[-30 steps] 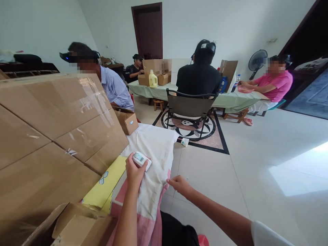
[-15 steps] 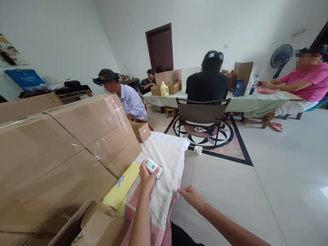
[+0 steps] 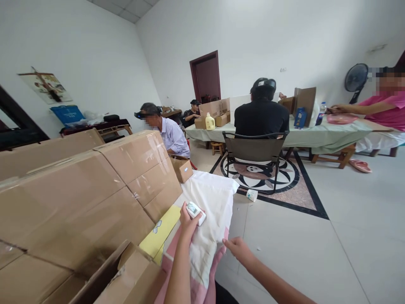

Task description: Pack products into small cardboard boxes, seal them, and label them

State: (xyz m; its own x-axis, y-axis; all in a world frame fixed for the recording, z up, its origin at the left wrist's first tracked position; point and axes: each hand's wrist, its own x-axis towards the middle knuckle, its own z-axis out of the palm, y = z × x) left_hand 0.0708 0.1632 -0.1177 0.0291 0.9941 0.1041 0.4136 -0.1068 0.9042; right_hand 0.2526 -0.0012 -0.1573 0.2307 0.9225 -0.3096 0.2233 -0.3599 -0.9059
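Note:
My left hand [image 3: 189,221] is closed around a small white pack with a greenish-grey label [image 3: 196,213]. It holds the pack over the white and pink cloth [image 3: 209,190] spread on the table. To the right, my right hand [image 3: 238,249] is closed in a pinch, its fingertips at the hanging edge of the cloth. Whether anything is between those fingers cannot be made out. A yellow sheet with a small printed figure [image 3: 160,232] lies to the left of my left forearm.
Large taped cartons [image 3: 126,181] wall off the left side. An open cardboard box [image 3: 126,274] stands close at lower left, and a small carton [image 3: 182,169] at the cloth's far end. A white paper cup [image 3: 252,195] lies on the floor. Several people sit beyond, one on a chair [image 3: 256,147].
My view has tilted upward and turned slightly left, so the scene sits lower and further right. Both hands keep nearly the same pose, the pack still in the left one.

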